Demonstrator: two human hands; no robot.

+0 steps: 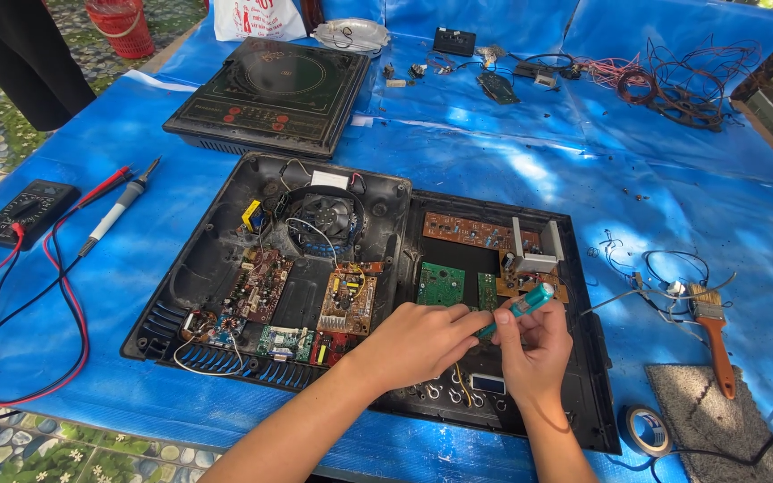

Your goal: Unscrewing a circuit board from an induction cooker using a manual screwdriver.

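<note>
Blue tarpaulin covers the worktop; on it lies the opened black cooker housing, underside up, with a round fan near its top edge and several circuit boards inside.

My right hand has its grip closed on a small teal tool, pinched between thumb and fingertips, its lighter end tilted up and to the right. I cannot tell what kind of tool it is. It sits over the right half of the housing, just below the small green board and beside the brown board that carries a grey metal bracket.

My left hand has its fingers curled in against the right hand's fingertips and the lower end of the teal tool, touching there; whether it actually clamps the tool I cannot tell, since the contact point is hidden by the knuckles.

Surroundings:
- black multimeter with red leads at far left, well apart from my hands
- soldering iron lying just beside it
- second, closed induction cooker above the open housing
- paintbrush with orange handle to the right, near loose wires
- roll of tape at lower right, beside a grey mat
- tangle of red wire at upper right
</note>
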